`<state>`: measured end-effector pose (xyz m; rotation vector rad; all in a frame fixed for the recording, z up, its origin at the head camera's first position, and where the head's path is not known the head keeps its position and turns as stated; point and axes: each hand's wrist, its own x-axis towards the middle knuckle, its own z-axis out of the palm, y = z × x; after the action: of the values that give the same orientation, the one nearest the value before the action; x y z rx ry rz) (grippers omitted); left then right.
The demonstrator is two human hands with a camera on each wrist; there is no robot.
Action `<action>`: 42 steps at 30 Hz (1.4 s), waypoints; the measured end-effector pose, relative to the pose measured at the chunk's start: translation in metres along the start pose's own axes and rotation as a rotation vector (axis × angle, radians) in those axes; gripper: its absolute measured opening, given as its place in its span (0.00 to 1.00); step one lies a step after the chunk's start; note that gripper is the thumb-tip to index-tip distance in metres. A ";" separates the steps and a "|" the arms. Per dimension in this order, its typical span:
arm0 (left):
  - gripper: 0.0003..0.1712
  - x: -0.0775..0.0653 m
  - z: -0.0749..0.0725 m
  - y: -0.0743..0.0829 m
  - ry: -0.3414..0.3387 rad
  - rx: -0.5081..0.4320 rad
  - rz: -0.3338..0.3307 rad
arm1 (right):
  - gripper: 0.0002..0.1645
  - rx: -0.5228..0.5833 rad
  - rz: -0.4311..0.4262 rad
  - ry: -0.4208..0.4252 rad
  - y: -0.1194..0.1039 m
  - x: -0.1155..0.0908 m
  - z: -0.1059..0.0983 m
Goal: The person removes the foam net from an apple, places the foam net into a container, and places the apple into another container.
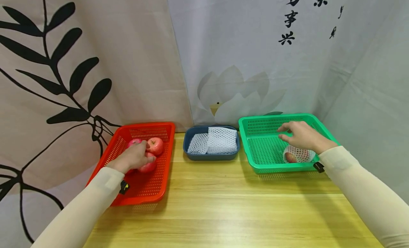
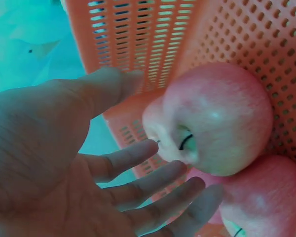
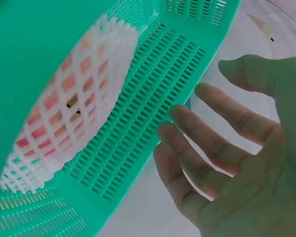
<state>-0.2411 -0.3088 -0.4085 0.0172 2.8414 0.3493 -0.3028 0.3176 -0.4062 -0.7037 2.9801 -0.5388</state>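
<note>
Over the red basket [image 1: 150, 196] my left hand [image 1: 132, 157] reaches in among several red apples [image 1: 155, 146]. In the left wrist view its fingers are spread beside an apple [image 2: 227, 118], thumb apart, nothing gripped. My right hand [image 1: 301, 136] hovers above the green basket [image 1: 262, 148] with fingers relaxed and holding nothing. Below it, near the basket's front wall, lies an apple in a white foam net [image 1: 298, 154]. The right wrist view shows this netted apple [image 3: 69, 103] apart from the loosely bent fingers.
Between the two baskets stands a small dark blue tray [image 1: 211, 157] holding white foam nets [image 1: 222, 139]. All three containers stand at the back of the wooden table [image 1: 223, 205], against a printed curtain [image 1: 143, 63]. Another curtain [image 1: 377, 81] hangs at the right.
</note>
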 end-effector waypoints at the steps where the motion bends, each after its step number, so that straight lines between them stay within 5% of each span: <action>1: 0.47 0.000 0.000 0.001 0.012 -0.003 -0.006 | 0.19 -0.002 0.000 -0.002 0.000 0.000 0.000; 7: 0.51 -0.009 -0.001 0.014 0.105 -0.013 0.008 | 0.20 -0.006 0.006 -0.026 0.001 -0.001 0.000; 23: 0.30 -0.038 0.007 0.069 0.378 -0.058 0.215 | 0.28 -0.062 -0.023 -0.163 0.008 -0.002 -0.005; 42: 0.25 -0.046 0.043 0.136 0.433 -0.140 0.385 | 0.34 -0.011 0.024 -0.319 0.022 -0.022 -0.005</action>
<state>-0.1883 -0.1690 -0.4035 0.5264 3.2217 0.7087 -0.2929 0.3470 -0.4098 -0.6813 2.6927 -0.3689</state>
